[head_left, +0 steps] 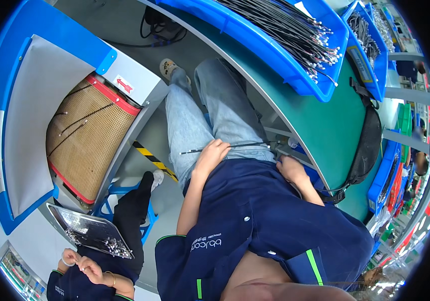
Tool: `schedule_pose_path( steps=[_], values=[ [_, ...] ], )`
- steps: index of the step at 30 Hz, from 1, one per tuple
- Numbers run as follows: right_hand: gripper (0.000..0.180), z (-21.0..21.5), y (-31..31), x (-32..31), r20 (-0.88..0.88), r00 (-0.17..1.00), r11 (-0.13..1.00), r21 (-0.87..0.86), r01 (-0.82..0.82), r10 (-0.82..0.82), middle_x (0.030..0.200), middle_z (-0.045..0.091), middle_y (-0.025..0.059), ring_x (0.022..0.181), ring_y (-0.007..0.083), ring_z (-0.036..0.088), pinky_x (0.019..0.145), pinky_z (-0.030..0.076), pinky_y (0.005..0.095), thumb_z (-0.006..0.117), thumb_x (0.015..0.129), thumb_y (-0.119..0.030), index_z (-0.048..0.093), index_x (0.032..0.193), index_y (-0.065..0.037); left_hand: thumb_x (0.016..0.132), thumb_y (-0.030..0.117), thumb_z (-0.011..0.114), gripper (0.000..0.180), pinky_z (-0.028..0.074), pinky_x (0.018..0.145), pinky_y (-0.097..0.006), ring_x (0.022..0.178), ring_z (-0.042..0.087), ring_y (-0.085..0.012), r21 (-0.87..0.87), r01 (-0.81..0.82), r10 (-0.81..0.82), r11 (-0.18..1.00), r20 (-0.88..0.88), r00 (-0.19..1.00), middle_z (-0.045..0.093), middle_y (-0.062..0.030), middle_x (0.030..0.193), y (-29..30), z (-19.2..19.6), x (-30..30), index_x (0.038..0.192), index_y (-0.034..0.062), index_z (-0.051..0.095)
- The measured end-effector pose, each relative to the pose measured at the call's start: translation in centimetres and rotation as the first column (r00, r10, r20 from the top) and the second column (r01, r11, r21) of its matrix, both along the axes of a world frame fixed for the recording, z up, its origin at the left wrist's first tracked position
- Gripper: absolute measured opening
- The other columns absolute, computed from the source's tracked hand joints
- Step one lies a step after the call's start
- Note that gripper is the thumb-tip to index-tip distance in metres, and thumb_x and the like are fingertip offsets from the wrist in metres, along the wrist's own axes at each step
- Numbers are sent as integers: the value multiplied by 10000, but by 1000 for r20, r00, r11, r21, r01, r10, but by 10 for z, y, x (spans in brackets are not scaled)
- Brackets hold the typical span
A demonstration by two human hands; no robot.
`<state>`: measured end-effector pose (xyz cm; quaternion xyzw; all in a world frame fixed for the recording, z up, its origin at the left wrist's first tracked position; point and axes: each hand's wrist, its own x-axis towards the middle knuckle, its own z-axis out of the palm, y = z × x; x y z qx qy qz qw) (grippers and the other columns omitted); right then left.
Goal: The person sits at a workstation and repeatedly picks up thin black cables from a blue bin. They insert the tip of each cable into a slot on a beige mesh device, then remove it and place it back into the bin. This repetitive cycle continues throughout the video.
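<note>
Smooth plastic-sheathed cable (247, 145), glossy plastic tray (270, 56), rough woven belt (94, 150)

Factory workshop: mesh conveyor (105, 138), workbench (315, 123), blue bins (270, 52) of cables (290, 32).

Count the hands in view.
4: the person's left hand, holding black cable; right hand, near the green table; a co-worker's two hands, lower left. Others in the background may be hidden.

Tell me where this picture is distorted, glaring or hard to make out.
Head view: the green bench has an edge bowed by fisheye distortion; head view: pale reflections on the dark tray; head view: far-right background small and indistinct; head view: the black cable reads clearly.
</note>
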<state>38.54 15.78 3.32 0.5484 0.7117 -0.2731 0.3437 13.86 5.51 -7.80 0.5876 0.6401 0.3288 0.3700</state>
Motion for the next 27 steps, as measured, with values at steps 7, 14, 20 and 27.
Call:
schedule_pose_path(
  steps=[7, 14, 20, 27],
  values=[
    [155, -2, 13, -144, -754, 551, 931, 239, -276, 357, 867, 645, 169, 853, 378, 616, 757, 488, 456, 586, 831, -162, 621, 893, -24, 831, 159, 652, 316, 414, 943, -395, 1113, 502, -331, 62, -104, 110, 993, -99, 989, 547, -152, 1139, -16, 11, -15, 1116, 39, 586],
    [173, -94, 13, -169, -680, 581, 828, 68, -557, 447, 874, 640, 149, 873, 343, 615, 775, 477, 439, 644, 786, -161, 618, 908, -41, 888, 166, 581, 307, 386, 969, -400, 1141, 474, -312, -38, -513, 490, 858, -239, 838, 532, -125, 1179, -75, 11, -50, 1180, 71, 574],
    [183, -94, 15, -165, -753, 585, 900, 20, -436, 300, 836, 678, 151, 846, 330, 647, 756, 488, 419, 686, 752, -180, 681, 879, -48, 911, 149, 549, 284, 401, 941, -385, 1088, 502, -304, -155, -500, 492, 852, -93, 866, 550, -130, 1142, -82, 6, -55, 1177, 54, 584],
    [180, -85, 15, -165, -788, 595, 954, -34, -298, 158, 860, 689, 157, 834, 320, 657, 766, 494, 401, 684, 772, -179, 726, 901, -61, 871, 134, 608, 307, 429, 893, -372, 1019, 550, -291, -226, -460, 462, 859, -47, 885, 605, -137, 1070, -78, 11, -65, 1163, 44, 578]
  ],
)
